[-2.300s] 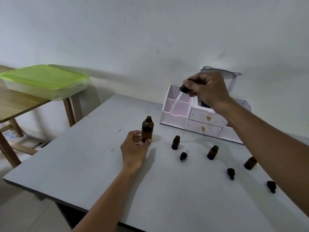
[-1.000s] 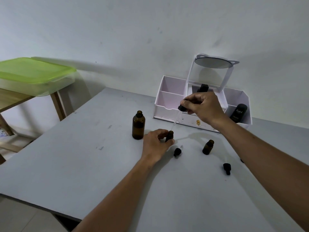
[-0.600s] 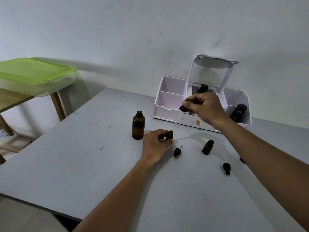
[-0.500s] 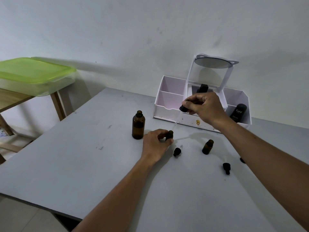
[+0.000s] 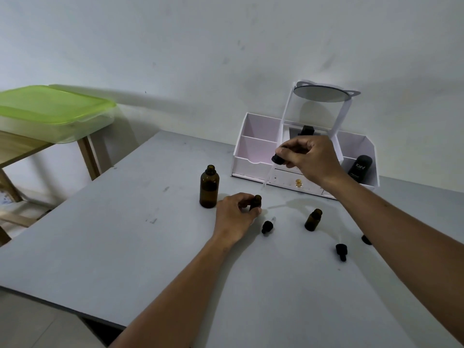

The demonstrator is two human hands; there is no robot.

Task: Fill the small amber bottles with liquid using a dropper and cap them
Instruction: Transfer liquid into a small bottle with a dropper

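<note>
We find the small amber bottle (image 5: 255, 202) standing upright on the grey table (image 5: 125, 234), gripped at its lower body by the left hand (image 5: 234, 214), whose fingers curl round it while the heel of the hand rests on the table. Just left of that hand stands a large amber bottle (image 5: 209, 186), uncapped and untouched. Above and right of the held bottle, the right hand (image 5: 310, 156) is raised off the table, fingers pinched on the black bulb of the dropper (image 5: 272, 167); its clear tube slants down and to the left, the tip ending above the small bottle's mouth and apart from it. We cannot tell whether the tube holds liquid.

Just right of the left hand lies a black dropper cap (image 5: 267, 226) on its side. Further right stands a second small amber bottle (image 5: 313, 219), open, then a second black cap (image 5: 341, 251), and a third dark item (image 5: 366, 239) partly hidden behind the right forearm.

Both forearms are bare and reach in from the lower edge, the right crossing from the lower right corner.

At the far left a wooden table (image 5: 15, 149) carries a clear container with a green lid (image 5: 52, 106). Behind the right hand, against the pale wall (image 5: 226, 46), stands a white organiser (image 5: 258, 151) with compartments, drawers, a round mirror (image 5: 322, 94) and a black tube (image 5: 359, 169).
</note>
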